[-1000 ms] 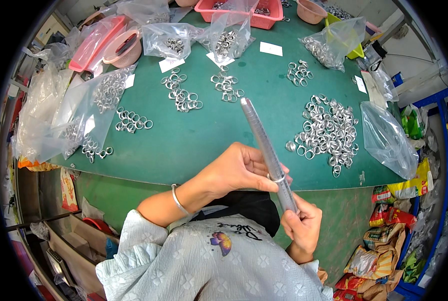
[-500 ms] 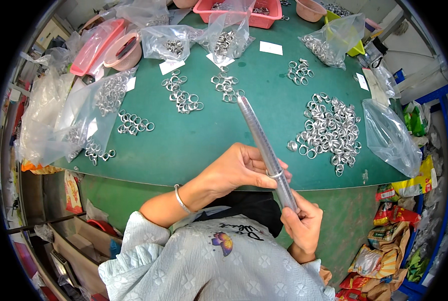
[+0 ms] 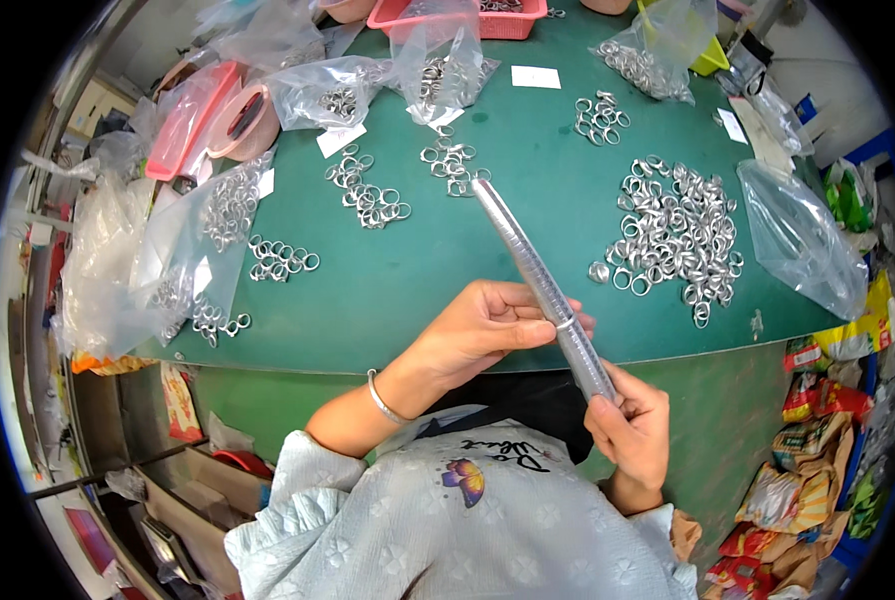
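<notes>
A tapered metal ring mandrel (image 3: 523,256) with graduation marks slants over the table's near edge, its thin tip pointing away from me. My right hand (image 3: 631,428) is closed around its thick lower end. One silver ring (image 3: 564,324) encircles the mandrel in its lower half. My left hand (image 3: 492,332) pinches at this ring, thumb in front and fingers behind the mandrel, partly hidden. Right of the mandrel, a big heap of silver rings (image 3: 679,232) lies on the green table (image 3: 397,300). Smaller groups of rings (image 3: 375,207) lie to the left and beyond the tip.
Clear plastic bags with rings (image 3: 435,75) stand along the back and left. A pink basket (image 3: 512,25), a pink bowl (image 3: 250,130) and white paper slips (image 3: 535,77) are there too. An unfilled-looking clear bag (image 3: 802,240) lies at the right edge. Colourful packets (image 3: 772,500) sit below right.
The view has shifted and turned slightly. Both hands keep their grips, and the ring sits at about the same place along the mandrel.
</notes>
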`<state>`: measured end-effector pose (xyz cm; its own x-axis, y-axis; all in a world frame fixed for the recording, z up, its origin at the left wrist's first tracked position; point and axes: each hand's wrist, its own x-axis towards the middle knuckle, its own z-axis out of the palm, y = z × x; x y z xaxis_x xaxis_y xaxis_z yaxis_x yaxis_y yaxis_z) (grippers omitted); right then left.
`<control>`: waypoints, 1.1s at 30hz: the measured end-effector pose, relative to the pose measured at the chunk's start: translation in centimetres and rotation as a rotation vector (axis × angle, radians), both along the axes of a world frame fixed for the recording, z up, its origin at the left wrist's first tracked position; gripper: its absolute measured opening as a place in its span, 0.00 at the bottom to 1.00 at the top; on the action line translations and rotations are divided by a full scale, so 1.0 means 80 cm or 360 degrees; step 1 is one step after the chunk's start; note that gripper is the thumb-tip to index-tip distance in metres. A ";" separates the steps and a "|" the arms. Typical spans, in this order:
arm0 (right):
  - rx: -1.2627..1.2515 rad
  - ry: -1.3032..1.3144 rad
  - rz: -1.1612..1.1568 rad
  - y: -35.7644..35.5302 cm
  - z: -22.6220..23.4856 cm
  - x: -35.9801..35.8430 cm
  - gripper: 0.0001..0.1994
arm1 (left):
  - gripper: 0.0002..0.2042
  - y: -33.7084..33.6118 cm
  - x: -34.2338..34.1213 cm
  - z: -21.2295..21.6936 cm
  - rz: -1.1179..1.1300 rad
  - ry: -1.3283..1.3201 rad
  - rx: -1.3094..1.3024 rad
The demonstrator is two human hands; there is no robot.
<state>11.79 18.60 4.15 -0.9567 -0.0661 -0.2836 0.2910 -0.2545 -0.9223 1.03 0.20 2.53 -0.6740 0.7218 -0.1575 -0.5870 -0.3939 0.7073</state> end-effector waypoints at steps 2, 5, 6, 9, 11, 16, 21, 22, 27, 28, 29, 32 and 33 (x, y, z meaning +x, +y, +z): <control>-0.0064 0.0011 0.0109 0.005 0.005 -0.002 0.19 | 0.17 -0.001 0.002 0.001 0.0008 0.0035 -0.0041; -0.0193 -0.0029 0.0247 0.013 0.013 -0.005 0.19 | 0.17 -0.002 0.007 0.006 0.0038 0.0050 -0.0089; -0.0232 -0.0043 0.0279 0.015 0.013 -0.006 0.19 | 0.18 -0.003 0.009 0.008 0.0048 0.0051 -0.0103; -0.0365 -0.0067 0.0368 0.020 0.012 -0.009 0.19 | 0.19 -0.006 0.014 0.014 0.0094 0.0060 -0.0154; -0.0345 -0.0085 0.0408 0.023 0.014 -0.012 0.18 | 0.20 -0.006 0.017 0.020 0.0161 0.0075 -0.0187; -0.0302 -0.0111 0.0477 0.022 0.019 -0.016 0.18 | 0.20 -0.013 0.023 0.023 0.0232 0.0134 -0.0190; -0.0351 -0.0074 0.0543 0.022 0.021 -0.020 0.18 | 0.20 -0.019 0.025 0.025 0.0256 0.0155 -0.0221; -0.0353 -0.0074 0.0547 0.022 0.021 -0.020 0.18 | 0.20 -0.020 0.025 0.025 0.0261 0.0154 -0.0215; -0.0347 -0.0063 0.0531 0.020 0.020 -0.020 0.18 | 0.20 -0.021 0.027 0.024 0.0271 0.0186 -0.0177; -0.0352 -0.0054 0.0521 0.020 0.020 -0.019 0.18 | 0.20 -0.022 0.027 0.024 0.0271 0.0198 -0.0172; -0.0335 -0.0048 0.0521 0.020 0.020 -0.019 0.18 | 0.20 -0.022 0.027 0.023 0.0272 0.0209 -0.0178; -0.0258 -0.0009 0.0510 0.020 0.019 -0.020 0.17 | 0.20 -0.023 0.027 0.022 0.0274 0.0231 -0.0193; -0.0215 0.0020 0.0503 0.019 0.019 -0.020 0.17 | 0.20 -0.022 0.028 0.022 0.0276 0.0230 -0.0196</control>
